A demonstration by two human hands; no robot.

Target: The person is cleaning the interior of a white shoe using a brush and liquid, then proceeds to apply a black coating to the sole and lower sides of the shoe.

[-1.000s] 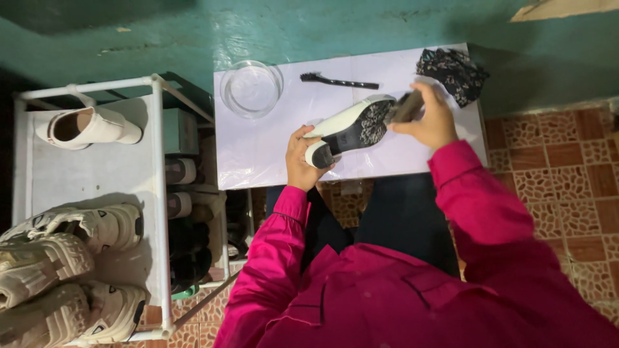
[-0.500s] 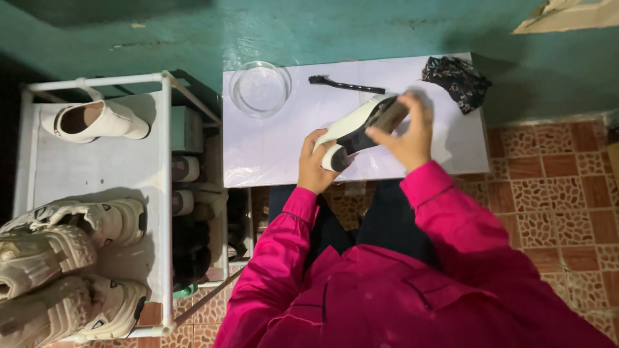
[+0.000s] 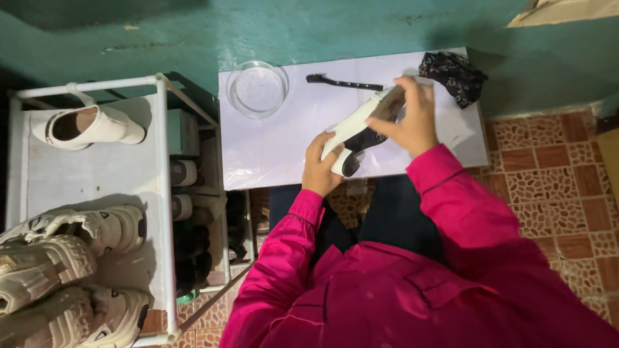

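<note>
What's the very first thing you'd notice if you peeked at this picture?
Probably the bright pink sleeves at the bottom, reaching to a white table. There the left hand grips one end of a white shoe with a dark sole, and the right hand presses something against its other end. A clear glass bowl, a thin black brush and a dark patterned cloth sit at the table's far edge.

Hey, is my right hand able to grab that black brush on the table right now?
Probably yes, once freed. The black brush lies bare on the white table, just beyond the right hand with nothing between them, but that hand is busy on the shoe.
</note>
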